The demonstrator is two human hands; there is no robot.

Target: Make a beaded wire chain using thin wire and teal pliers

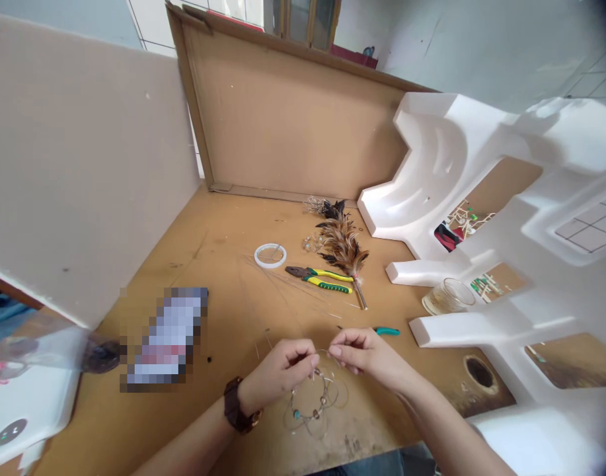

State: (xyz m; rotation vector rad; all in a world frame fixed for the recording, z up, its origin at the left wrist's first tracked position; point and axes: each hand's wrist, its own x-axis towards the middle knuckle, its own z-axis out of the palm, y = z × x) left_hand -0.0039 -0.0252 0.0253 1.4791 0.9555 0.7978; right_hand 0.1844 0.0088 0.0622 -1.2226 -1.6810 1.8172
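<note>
Low in the middle of the head view, my left hand [283, 371], with a dark watch on the wrist, pinches thin wire at the top of a beaded wire ring [316, 415]. The ring hangs below the fingers, with brown, clear and turquoise beads and loose wire loops. To its right my right hand [365, 354] is closed in a pinch on the same thin wire. The fingertips of both hands are a small gap apart. Teal-handled pliers [386, 330] lie just behind my right hand, partly hidden by it.
Yellow-green pliers [325, 279], a feather bundle [345, 244], a white ring [269, 256] and loose wires lie on the brown table [218, 231]. A glass [449, 296] and white moulded foam [431, 178] stand right. A blurred object [168, 337] lies left.
</note>
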